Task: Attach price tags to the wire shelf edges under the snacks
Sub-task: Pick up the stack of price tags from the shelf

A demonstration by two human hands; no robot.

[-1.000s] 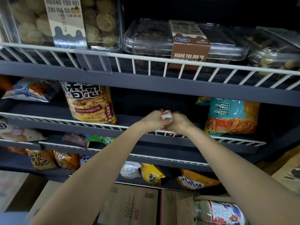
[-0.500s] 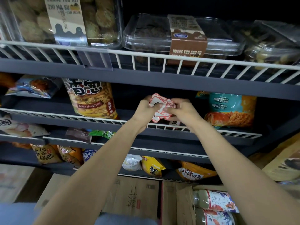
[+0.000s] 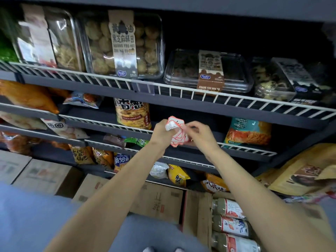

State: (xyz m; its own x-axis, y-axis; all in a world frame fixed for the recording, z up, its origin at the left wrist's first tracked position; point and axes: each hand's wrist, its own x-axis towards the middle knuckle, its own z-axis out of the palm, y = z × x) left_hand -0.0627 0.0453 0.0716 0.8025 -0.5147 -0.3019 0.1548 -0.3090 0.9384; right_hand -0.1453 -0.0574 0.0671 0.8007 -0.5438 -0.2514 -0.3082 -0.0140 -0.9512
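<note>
Currently I'm pinching the price tags [image 3: 175, 130] between left hand [image 3: 160, 132] and right hand [image 3: 201, 136], peeling one; the wire shelf edge [image 3: 241, 147] below is awaiting tagging.

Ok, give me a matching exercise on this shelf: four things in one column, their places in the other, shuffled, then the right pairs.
Things:
1. price tags
2. teal snack bag
3. clear tag holder
4. bottles

Places:
A. clipped on the top wire edge
B. low down, right of the cardboard boxes
C. between both hands
D. second shelf, right of the hands

Pairs: 1-C, 2-D, 3-A, 4-B
</note>
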